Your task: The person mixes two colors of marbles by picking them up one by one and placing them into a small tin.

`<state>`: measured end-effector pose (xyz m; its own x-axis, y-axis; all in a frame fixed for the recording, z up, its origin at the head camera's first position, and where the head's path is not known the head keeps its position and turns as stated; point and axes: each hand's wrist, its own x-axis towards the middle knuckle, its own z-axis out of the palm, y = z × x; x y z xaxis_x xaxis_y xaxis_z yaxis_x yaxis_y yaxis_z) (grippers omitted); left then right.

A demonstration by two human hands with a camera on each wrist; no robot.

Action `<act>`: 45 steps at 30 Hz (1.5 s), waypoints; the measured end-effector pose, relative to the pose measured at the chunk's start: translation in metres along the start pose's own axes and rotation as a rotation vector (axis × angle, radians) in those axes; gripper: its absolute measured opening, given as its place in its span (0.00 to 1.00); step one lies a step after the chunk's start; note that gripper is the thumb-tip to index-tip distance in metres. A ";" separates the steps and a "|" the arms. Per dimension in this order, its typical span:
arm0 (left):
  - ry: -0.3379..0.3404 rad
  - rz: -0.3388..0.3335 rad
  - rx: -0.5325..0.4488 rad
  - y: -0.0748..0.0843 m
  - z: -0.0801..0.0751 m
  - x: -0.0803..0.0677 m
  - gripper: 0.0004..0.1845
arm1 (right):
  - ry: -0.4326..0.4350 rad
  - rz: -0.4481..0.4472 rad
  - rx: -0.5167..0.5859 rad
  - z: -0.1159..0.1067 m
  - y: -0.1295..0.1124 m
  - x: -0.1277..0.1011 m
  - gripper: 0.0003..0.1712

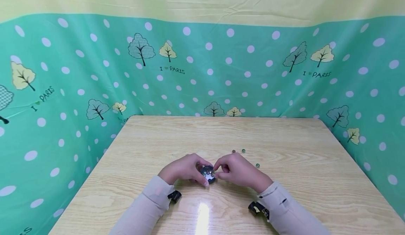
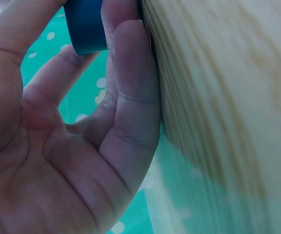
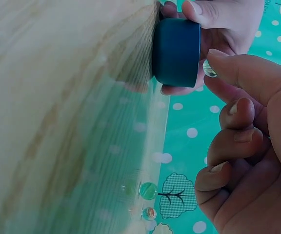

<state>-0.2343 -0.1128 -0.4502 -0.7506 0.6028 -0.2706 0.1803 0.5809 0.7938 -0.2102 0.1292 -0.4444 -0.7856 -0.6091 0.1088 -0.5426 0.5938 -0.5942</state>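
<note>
Cup (image 3: 177, 53) on table (image 1: 278, 136), marbles (image 1: 243, 151) behind — rightward (others (image 1: 207, 172) inside)

Surface (image 1: 152, 136): wood-grain, glossy w/ glare. Cup (image 3: 177, 53): smooth, semi-matt, matl. unclear. Marble (image 3: 209, 69): clear, glass-like, shiny. Backdrop (image 1: 218, 69): cloth, sl. creased.
</note>
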 end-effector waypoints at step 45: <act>0.002 0.014 0.007 -0.003 0.001 0.002 0.25 | 0.020 0.024 -0.034 -0.002 0.002 -0.001 0.06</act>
<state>-0.2358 -0.1128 -0.4530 -0.7490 0.6102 -0.2582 0.1959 0.5762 0.7935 -0.2112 0.1326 -0.4440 -0.8044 -0.5836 0.1110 -0.5327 0.6259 -0.5696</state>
